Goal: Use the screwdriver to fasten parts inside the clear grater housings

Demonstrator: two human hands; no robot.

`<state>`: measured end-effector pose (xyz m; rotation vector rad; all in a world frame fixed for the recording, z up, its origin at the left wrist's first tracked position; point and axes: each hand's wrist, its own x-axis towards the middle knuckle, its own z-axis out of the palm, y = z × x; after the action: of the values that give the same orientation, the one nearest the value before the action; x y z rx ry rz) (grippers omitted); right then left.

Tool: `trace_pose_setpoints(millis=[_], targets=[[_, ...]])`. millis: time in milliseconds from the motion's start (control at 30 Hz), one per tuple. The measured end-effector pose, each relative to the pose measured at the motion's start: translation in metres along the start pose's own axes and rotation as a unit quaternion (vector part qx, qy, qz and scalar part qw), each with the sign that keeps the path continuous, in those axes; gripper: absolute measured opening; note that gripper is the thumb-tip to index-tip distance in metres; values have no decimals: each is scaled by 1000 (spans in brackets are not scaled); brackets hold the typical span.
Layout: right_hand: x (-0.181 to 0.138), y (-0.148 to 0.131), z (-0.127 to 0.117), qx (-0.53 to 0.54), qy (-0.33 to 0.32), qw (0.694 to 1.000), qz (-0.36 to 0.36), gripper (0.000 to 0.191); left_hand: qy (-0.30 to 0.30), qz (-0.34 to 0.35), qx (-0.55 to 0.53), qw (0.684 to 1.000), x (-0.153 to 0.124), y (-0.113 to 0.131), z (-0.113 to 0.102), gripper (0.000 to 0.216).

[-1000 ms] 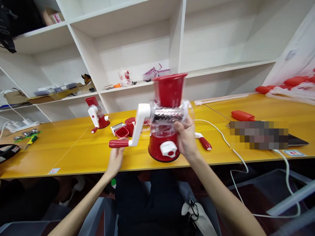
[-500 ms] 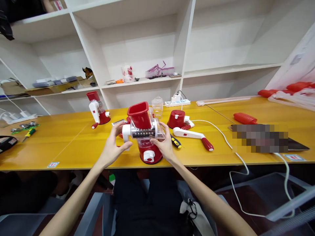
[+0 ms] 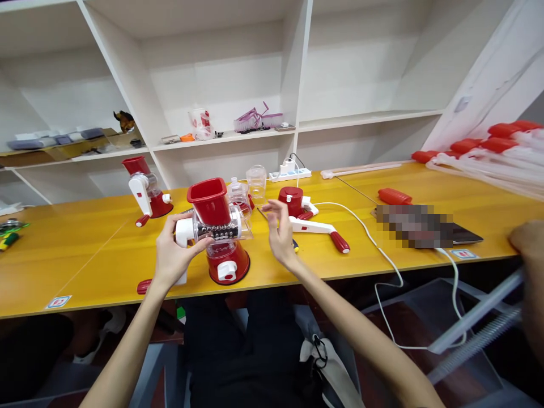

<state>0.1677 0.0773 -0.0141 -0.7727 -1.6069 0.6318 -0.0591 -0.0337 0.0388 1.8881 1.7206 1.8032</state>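
Observation:
A red and white rotary grater (image 3: 219, 232) stands upright on the yellow table (image 3: 85, 255) near its front edge. My left hand (image 3: 172, 255) grips the white crank end of its clear drum, and the red crank handle hangs down below that hand. To the right of the grater, my right hand (image 3: 280, 229) hovers a little apart from it, fingers spread and holding nothing. Just behind my right hand lie a loose white crank with a red grip (image 3: 321, 232) and a red grater base (image 3: 292, 201).
A second assembled grater (image 3: 144, 190) stands at the back left. A clear cup (image 3: 256, 182) and a power strip (image 3: 289, 171) sit by the white shelves. A white cable (image 3: 382, 255) runs off the table's front. Another person's hand (image 3: 529, 241) shows at the right edge.
The grater went from lifted in the air down onto the table. My right hand has let go of it and moved right. The view has shifted right.

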Motion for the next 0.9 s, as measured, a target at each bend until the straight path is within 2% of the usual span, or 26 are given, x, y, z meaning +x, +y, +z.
trace_pose_setpoints(millis=[67,133,300,567,900], targets=[[25,7,-8,-71,-22,997,20,45,-7,3,-9,1000,1,-3,0,69],[51,16,-13,-143,-76,986,37,44,-25,-2,-24,999,1,-5,2,70],[91,32,-3,-292,-198,934,55,46,-60,-14,-24,998,1,-5,6,67],[107,45,29,-409,-291,863,47,48,-64,-17,-54,996,0,-7,7,67],[108,45,32,-481,-309,820,32,46,-61,0,-41,997,1,-11,8,66]])
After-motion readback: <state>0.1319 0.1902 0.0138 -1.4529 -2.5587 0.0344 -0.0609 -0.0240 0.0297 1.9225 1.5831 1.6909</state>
